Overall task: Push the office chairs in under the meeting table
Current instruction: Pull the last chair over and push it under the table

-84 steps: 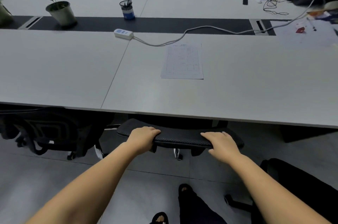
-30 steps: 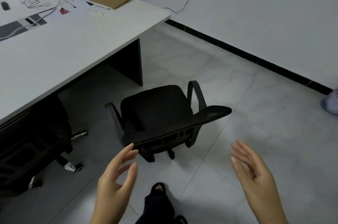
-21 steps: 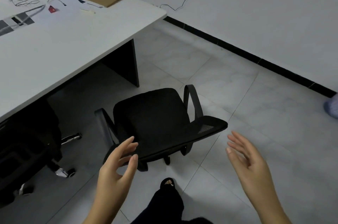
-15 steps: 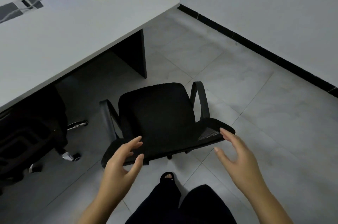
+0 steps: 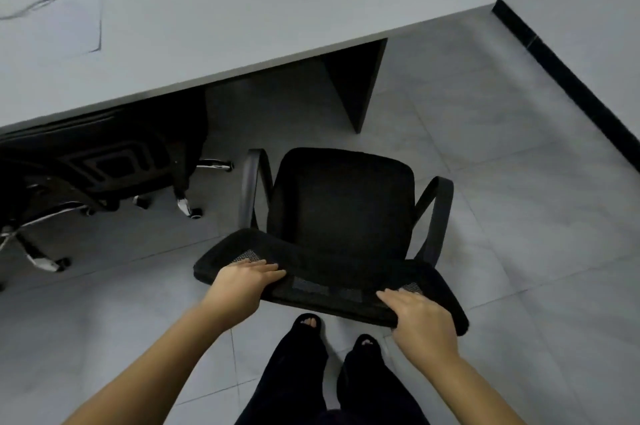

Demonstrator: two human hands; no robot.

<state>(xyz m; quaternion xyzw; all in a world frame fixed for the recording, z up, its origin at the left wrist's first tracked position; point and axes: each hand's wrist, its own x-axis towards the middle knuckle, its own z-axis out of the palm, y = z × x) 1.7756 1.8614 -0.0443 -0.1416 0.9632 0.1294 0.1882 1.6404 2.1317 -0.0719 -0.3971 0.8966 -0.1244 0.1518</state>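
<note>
A black mesh office chair (image 5: 343,209) stands on the tiled floor, its seat turned toward the white meeting table (image 5: 242,26) and a short way out from the table's edge. Its backrest top (image 5: 329,282) is nearest to me. My left hand (image 5: 242,280) grips the left part of that top edge, fingers laid over it. My right hand (image 5: 420,319) grips the right part the same way. A second black chair (image 5: 104,161) sits tucked under the table at the left.
The table's dark end panel (image 5: 360,85) stands just beyond the chair, to its right. A wall with black skirting (image 5: 571,78) runs along the right. Cables and paper lie on the table. My feet (image 5: 308,324) are right behind the chair.
I turned from the tucked-in chair to this one. Both hands, open in the air half a second ago, have come down onto the backrest top. The chair now faces the table.
</note>
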